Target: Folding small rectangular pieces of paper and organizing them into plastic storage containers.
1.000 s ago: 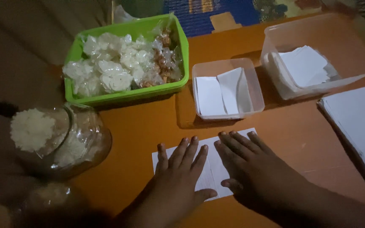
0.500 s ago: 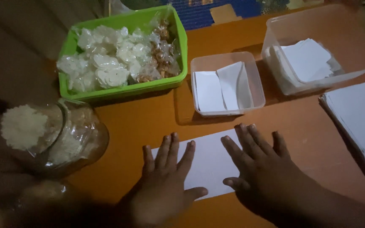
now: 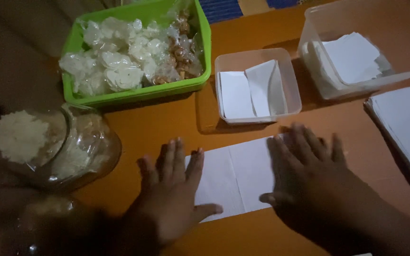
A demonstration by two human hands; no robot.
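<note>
A white sheet of paper [image 3: 236, 178] with a fold line down its middle lies flat on the orange table [image 3: 167, 121]. My left hand [image 3: 174, 189] presses palm-down on the sheet's left end, fingers spread. My right hand [image 3: 304, 178] lies flat on its right end, fingers apart. Neither hand holds anything.
A green basket [image 3: 136, 57] of small clear-wrapped white and brown bundles stands at the back left. A small clear tub [image 3: 257, 85] and a larger clear tub [image 3: 357, 47] hold folded white papers. A stack of white sheets [image 3: 404, 128] lies at right. A clear jar [image 3: 48, 142] lies at left.
Both hands have slid apart along the sheet, the left one leftward and the right one rightward. More of the paper's middle shows between them.
</note>
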